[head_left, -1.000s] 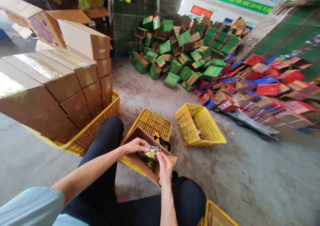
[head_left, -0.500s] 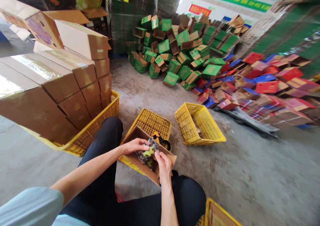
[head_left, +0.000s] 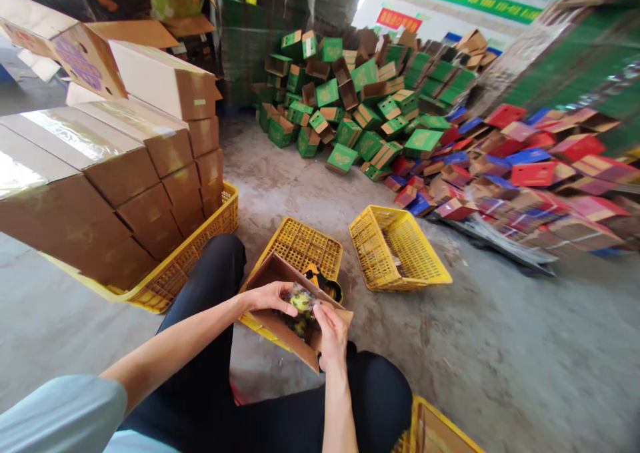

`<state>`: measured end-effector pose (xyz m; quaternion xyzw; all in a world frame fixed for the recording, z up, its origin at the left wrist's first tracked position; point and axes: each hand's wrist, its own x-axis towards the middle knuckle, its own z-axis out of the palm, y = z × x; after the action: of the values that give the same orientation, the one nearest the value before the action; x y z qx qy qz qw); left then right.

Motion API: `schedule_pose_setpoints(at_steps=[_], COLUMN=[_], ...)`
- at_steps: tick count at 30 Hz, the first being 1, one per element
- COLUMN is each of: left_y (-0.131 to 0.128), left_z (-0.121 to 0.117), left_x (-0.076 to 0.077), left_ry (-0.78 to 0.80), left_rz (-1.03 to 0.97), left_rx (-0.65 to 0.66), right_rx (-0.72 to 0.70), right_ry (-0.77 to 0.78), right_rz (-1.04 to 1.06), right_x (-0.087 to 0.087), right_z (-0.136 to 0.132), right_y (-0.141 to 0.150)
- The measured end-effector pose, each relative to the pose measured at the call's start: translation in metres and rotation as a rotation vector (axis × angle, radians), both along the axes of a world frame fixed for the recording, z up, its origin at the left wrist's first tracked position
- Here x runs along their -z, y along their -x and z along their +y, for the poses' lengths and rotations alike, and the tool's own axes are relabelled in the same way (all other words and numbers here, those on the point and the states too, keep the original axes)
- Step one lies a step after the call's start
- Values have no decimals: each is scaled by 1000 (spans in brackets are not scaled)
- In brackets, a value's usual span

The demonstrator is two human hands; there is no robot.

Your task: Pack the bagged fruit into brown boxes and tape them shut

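Note:
Both hands hold a clear plastic bag [head_left: 301, 298] with yellow-green and dark contents that I cannot name. My left hand [head_left: 273, 297] grips its left side, thumb toward me and fingers behind. At its right edge my right hand [head_left: 331, 329] pinches the film between thumb and fingertips. Under the bag stands an open cardboard box [head_left: 287, 333], with more dark and yellow-green stuff inside it. The box rests on an upturned yellow plastic crate [head_left: 305, 239]. Just behind the box lies a yellow-and-black tape dispenser [head_left: 323, 281], partly hidden by the box wall.
To the left, taped cartons [head_left: 115, 166] fill a long yellow crate [head_left: 220, 219]. An open yellow crate [head_left: 400, 256] stands on the floor at right. Heaps of green boxes [head_left: 345, 133] and red and blue boxes [head_left: 535, 173] lie farther back. Another crate [head_left: 440, 433] is at bottom right.
The bag has turned a little between my hands, and its yellow-green part now faces up more. My left thumb has moved down across its near side; my right hand has shifted slightly right.

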<state>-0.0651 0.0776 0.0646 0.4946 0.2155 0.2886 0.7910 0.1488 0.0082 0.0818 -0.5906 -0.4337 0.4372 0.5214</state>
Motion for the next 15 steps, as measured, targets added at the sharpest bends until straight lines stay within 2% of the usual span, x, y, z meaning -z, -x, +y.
schedule_pose_setpoints(at_steps=[3,7,11,15], left_y=[-2,-3,-4,-4], left_z=[2,4,2,1], left_x=[7,15,16,18], left_ry=[27,50,88,124], left_rz=[-14,-28,-44,6], left_rx=[-48,-67,-35,-6], right_rx=[-55,43,101,183], right_ry=[15,71,106,77], right_rz=[-47,42,229,388], right_x=[-7,-7,-2,-2], right_z=[-2,-4,-1,2], right_y=[-3,-6,-4,-1])
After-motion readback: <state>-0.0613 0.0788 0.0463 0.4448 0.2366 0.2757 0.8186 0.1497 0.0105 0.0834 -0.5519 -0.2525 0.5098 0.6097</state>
